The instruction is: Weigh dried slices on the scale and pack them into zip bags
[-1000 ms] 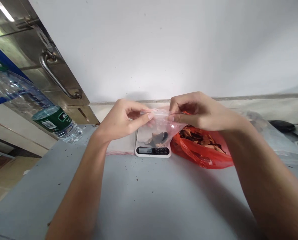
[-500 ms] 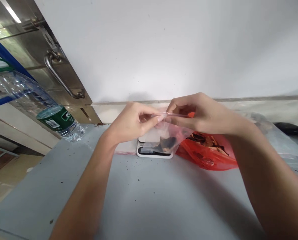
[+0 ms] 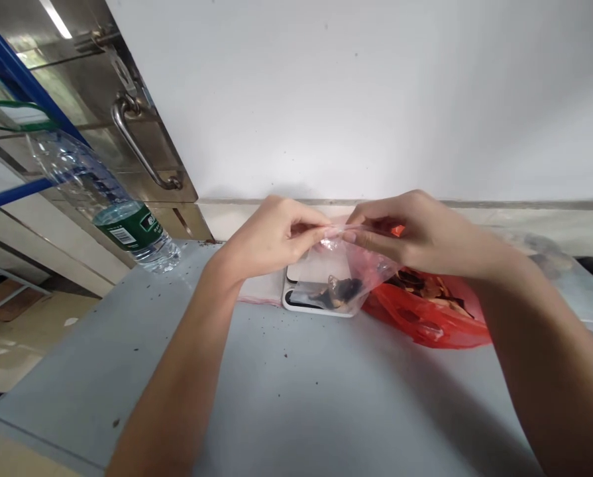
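Between thumb and fingers, my left hand [image 3: 281, 235] pinches the top edge of a clear zip-top plastic bag [image 3: 370, 265]. Close beside it, my right hand [image 3: 405, 228] pinches the same edge. Dark, dried pieces [image 3: 342, 291] with a paler brown patch lie at the bottom of the bag. Behind and below the bag is a white digital kitchen scale [image 3: 296, 306], its display partly covered by the bag. A red plastic bag [image 3: 425, 324] holding dried brown and black pieces sits under my right wrist.
A large water bottle [image 3: 132, 228] with a green label stands at the table's left edge. Flat clear bags [image 3: 261, 291] lie left of the scale. Another clear bag [image 3: 549, 262] with contents rests at right, by the wall [image 3: 376, 99]. Dark crumbs dot the grey table [image 3: 256, 397].
The view has shifted, so everything appears a little further right. Both hands still pinch the clear bag's top edge, and the dark pieces inside it have turned slightly.
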Demonstrator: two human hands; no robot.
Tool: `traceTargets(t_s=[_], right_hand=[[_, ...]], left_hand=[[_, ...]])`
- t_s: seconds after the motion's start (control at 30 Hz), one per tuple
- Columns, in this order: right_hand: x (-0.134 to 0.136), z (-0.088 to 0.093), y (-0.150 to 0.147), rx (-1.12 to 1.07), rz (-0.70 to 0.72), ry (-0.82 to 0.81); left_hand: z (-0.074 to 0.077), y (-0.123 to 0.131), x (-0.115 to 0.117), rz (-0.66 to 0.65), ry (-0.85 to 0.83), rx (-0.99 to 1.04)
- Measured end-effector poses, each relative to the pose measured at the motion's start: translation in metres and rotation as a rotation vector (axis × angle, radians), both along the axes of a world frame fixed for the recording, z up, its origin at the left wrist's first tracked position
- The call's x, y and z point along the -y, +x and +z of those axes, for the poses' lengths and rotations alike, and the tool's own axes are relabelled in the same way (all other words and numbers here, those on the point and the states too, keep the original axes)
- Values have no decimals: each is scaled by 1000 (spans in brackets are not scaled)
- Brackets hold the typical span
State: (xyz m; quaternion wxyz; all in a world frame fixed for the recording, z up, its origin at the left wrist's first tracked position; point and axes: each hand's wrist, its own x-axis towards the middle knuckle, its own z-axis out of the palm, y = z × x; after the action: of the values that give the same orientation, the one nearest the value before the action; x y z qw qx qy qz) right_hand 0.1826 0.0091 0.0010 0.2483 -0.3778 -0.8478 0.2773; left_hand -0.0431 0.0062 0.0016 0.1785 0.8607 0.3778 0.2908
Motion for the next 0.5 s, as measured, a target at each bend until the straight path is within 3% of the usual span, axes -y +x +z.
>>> traceTargets(t_s=[0.5], right_hand=[[-5,-1,2,35,-2,66]], left_hand=[[0,-18,-5,16,-23,29]])
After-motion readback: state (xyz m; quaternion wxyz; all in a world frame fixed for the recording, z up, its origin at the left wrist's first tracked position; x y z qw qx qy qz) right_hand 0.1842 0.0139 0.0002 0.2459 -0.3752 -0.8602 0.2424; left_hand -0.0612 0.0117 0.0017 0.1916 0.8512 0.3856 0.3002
